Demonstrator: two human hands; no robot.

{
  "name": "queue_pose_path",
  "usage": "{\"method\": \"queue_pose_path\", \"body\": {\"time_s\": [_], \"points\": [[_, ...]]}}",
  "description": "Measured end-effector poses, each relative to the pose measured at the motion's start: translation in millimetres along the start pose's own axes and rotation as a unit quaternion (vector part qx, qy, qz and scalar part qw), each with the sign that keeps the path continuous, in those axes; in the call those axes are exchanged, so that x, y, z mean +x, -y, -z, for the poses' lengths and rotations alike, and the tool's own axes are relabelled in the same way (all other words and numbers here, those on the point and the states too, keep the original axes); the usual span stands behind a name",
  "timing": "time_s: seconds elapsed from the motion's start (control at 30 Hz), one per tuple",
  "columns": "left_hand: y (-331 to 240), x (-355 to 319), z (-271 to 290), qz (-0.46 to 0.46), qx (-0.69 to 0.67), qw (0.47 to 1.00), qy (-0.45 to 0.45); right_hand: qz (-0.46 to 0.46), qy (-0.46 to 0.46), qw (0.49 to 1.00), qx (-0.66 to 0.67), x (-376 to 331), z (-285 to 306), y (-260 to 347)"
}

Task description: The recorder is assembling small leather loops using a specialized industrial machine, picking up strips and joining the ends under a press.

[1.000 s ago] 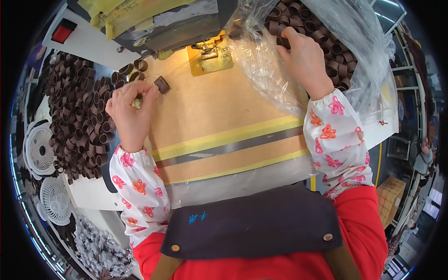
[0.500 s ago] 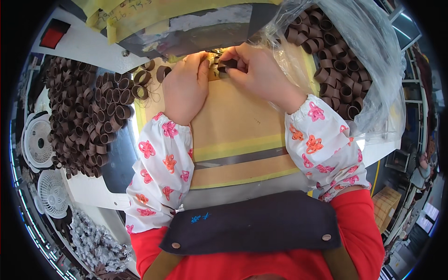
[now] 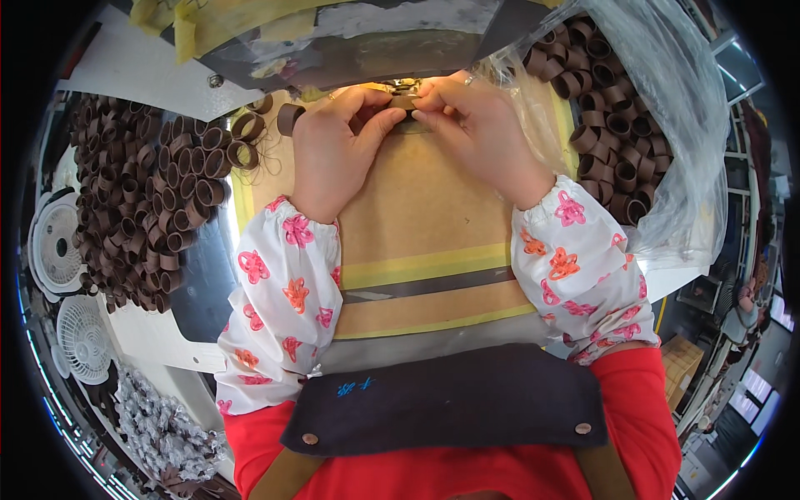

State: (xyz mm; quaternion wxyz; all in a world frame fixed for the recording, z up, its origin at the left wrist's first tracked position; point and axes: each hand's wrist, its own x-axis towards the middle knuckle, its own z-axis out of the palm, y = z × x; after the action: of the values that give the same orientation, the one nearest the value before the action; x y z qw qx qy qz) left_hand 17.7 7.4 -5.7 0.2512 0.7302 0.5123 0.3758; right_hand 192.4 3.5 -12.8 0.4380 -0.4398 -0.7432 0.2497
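Hands meet at twelve o'clock over a tan work surface [image 3: 417, 217] edged with yellow tape. Left hand [image 3: 337, 146] and right hand [image 3: 475, 133] both pinch one small brown loop [image 3: 403, 103], fingers closed on it from either side, thumbs nearly touching, right under the metal foot of a machine [image 3: 350, 42]. Just beside the left hand, at ten o'clock, two loose brown loops [image 3: 283, 115] lie on the surface. A large heap of brown loops [image 3: 142, 200] spreads at nine o'clock; more loops fill a clear plastic bag [image 3: 667, 125] at two o'clock. White sleeves with pink and orange flowers [image 3: 283, 308] cover both forearms. White fan guards [image 3: 58, 250] sit at eight o'clock, by the rim.
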Motion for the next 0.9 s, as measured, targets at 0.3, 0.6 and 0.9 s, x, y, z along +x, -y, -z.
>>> {"method": "queue_pose_path", "body": {"time_s": [0.3, 0.6, 0.9], "points": [[5.2, 9.2, -8.4, 0.060, -0.001, 0.998, 0.001, 0.014, -0.002, 0.996, -0.085, 13.0, 0.7, 2.7], [5.2, 10.8, -4.1, 0.077, 0.026, 0.997, 0.016, 0.017, 0.027, 0.992, -0.118, 14.9, 0.0, 4.8], [13.2, 11.2, -5.8, 0.049, 0.018, 0.998, 0.031, -0.011, 0.012, 0.975, -0.222, 11.8, 0.2, 7.5]]}}
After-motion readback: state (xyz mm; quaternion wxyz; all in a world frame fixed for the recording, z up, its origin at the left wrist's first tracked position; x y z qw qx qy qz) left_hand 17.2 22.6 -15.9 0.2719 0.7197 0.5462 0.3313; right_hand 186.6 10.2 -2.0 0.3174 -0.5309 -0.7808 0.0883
